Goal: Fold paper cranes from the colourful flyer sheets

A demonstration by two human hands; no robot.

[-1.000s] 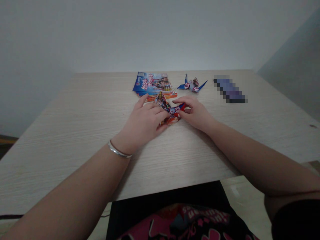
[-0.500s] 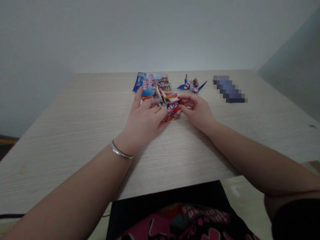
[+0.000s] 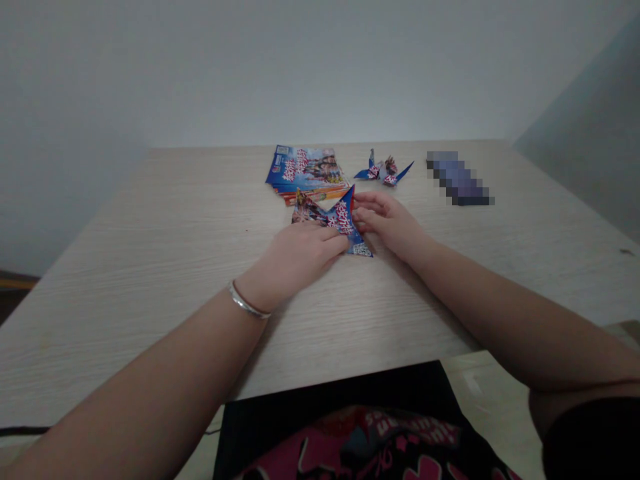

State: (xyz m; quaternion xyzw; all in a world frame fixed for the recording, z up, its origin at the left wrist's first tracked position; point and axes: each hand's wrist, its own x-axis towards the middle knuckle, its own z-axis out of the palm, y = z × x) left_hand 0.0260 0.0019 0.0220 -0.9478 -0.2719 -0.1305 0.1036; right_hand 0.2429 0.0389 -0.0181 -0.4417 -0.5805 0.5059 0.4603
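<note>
A partly folded sheet of printed paper (image 3: 342, 217), blue with red and white lettering, lies on the table between my hands. My left hand (image 3: 307, 250), with a silver bangle at the wrist, bears down on its near left part, fingers curled over it. At its right edge, my right hand (image 3: 385, 217) pinches the paper between thumb and fingers. Just beyond is a stack of printed leaflets (image 3: 305, 167), blue on top with orange edges showing beneath. Two blue folded paper cranes (image 3: 383, 170) appear to sit together to the right of the stack.
A pixelated dark phone-like object (image 3: 457, 179) lies at the back right of the pale wooden table (image 3: 165, 267). A wall (image 3: 320, 73) rises behind the table. Near my lap is a black flat surface (image 3: 330, 387), and a dark cable (image 3: 25, 431) runs at the lower left.
The folded paper has come nearer to me and turned its blue side up, its points now spread. My left hand has moved off the leaflets and curled its fingers onto the paper.
</note>
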